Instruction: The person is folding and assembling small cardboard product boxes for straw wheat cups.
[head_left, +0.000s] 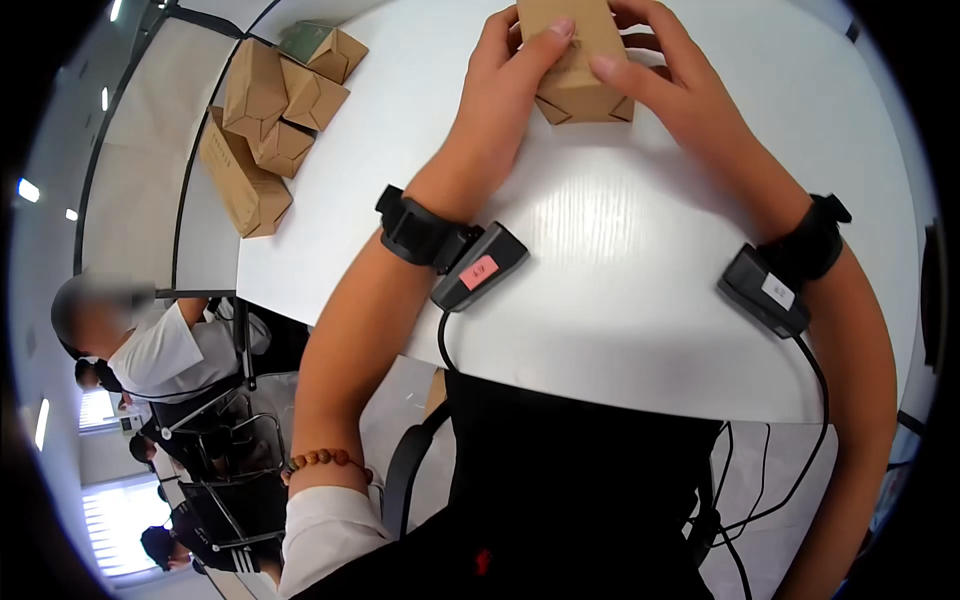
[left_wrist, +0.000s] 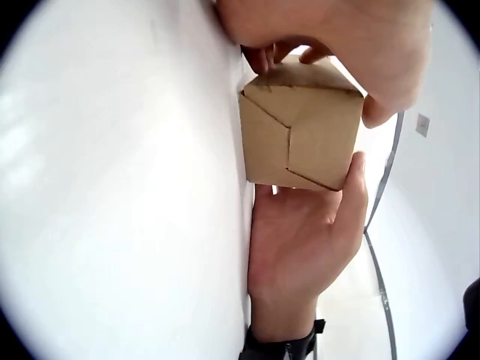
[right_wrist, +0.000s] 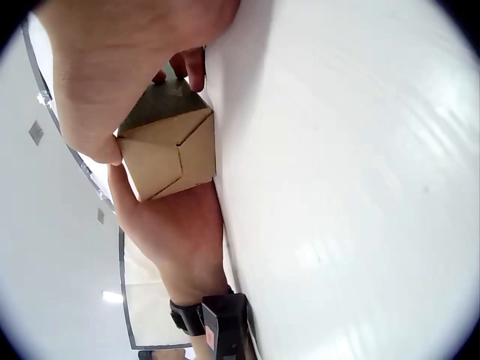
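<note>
Both hands grip one brown cardboard box (head_left: 588, 95) at the far side of the white table, near the top of the head view. On its left side is the left hand (head_left: 503, 82), thumb laid along the top face. The right hand (head_left: 678, 88) holds the opposite side, its thumb also on top. In the left wrist view, the box's folded end (left_wrist: 304, 139) faces the camera, with the right hand (left_wrist: 300, 232) beyond it. The same folded end (right_wrist: 171, 156) shows in the right wrist view, close against the tabletop. Fingers round the far sides are partly hidden.
Several similar brown boxes (head_left: 253, 90) lie heaped at the table's left edge, with a green item (head_left: 303, 40) behind them. A low partition (head_left: 140, 150) borders that side. Cables hang from both wrist cameras. A seated person (head_left: 165, 345) is at the lower left.
</note>
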